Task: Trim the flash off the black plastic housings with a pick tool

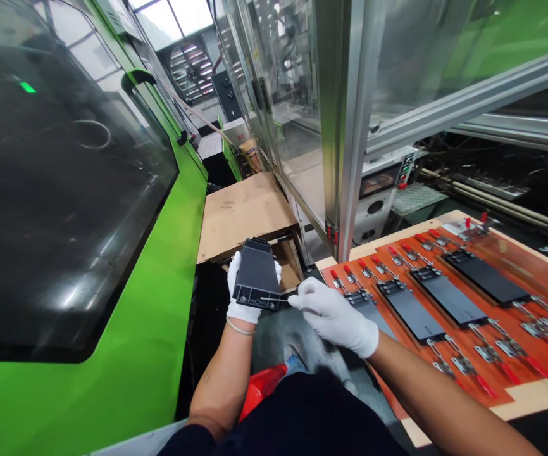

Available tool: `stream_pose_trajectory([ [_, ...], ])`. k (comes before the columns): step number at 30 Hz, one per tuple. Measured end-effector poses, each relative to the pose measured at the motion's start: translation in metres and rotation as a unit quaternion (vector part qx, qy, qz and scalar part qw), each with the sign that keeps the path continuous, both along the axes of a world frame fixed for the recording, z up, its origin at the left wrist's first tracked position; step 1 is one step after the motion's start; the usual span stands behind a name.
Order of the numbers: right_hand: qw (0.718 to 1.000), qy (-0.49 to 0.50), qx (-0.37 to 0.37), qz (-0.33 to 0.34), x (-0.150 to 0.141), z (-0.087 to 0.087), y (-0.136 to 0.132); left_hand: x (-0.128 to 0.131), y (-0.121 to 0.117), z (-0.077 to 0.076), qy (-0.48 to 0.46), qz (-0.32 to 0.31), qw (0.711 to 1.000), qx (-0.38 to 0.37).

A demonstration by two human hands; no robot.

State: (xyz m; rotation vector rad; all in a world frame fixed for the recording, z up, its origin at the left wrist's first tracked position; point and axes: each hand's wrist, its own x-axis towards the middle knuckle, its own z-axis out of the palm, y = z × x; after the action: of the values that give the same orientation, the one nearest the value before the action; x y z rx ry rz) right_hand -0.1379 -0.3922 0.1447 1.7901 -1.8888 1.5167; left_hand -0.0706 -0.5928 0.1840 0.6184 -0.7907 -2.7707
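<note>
Supports a dark rectangular part [257, 272] in the white-gloved left hand [232, 278], ribbed end toward the wearer; with the gloved right hand [333, 315], grips a thin rod [274, 299] across that end. At lower right, on an orange-red board [535, 259] with pale wooden edging [540, 396], four dark flat panels [449, 296] in a slanting row, with red-handled toggle clamps [464, 364] about their ends. At left, a green machine [160, 272] with a dark window [65, 221]. Beyond the hands, a cardboard sheet [248, 209], beside a metal-framed transparent enclosure [357, 126].
</note>
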Motion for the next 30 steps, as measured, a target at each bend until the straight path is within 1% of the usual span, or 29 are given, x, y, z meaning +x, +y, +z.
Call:
stream_pose_trajectory([
  [3, 1.0, -0.009, 0.002, 0.007, 0.0, -0.001, 0.001, 0.0, 0.002, 0.002, -0.001, 0.011, 1.0, -0.003],
  [6, 1.0, -0.01, -0.01, -0.005, -0.001, -0.002, 0.002, 0.0, 0.005, 0.005, -0.011, 0.003, 1.0, -0.012],
  [10, 1.0, -0.006, 0.001, 0.01, -0.002, -0.003, 0.004, -0.002, 0.008, 0.006, -0.006, 0.007, 1.0, -0.013],
  [14, 1.0, -0.005, -0.027, -0.006, -0.005, -0.004, 0.004, -0.005, 0.011, 0.009, -0.013, 0.013, 1.0, -0.007],
  [18, 1.0, -0.01, -0.004, 0.008, -0.006, -0.005, 0.006, -0.006, 0.013, 0.011, -0.013, 0.013, 1.0, -0.013],
  [22, 0.999, -0.015, -0.03, 0.0, -0.007, -0.006, 0.006, -0.008, 0.015, 0.012, -0.013, 0.012, 1.0, -0.003],
  [26, 1.0, -0.011, -0.009, 0.014, -0.01, -0.007, 0.006, -0.011, 0.019, 0.014, -0.007, 0.029, 1.0, -0.007],
  [30, 0.999, -0.019, -0.036, 0.006, -0.013, -0.006, 0.007, -0.014, 0.02, 0.014, -0.021, 0.019, 0.999, -0.016],
])
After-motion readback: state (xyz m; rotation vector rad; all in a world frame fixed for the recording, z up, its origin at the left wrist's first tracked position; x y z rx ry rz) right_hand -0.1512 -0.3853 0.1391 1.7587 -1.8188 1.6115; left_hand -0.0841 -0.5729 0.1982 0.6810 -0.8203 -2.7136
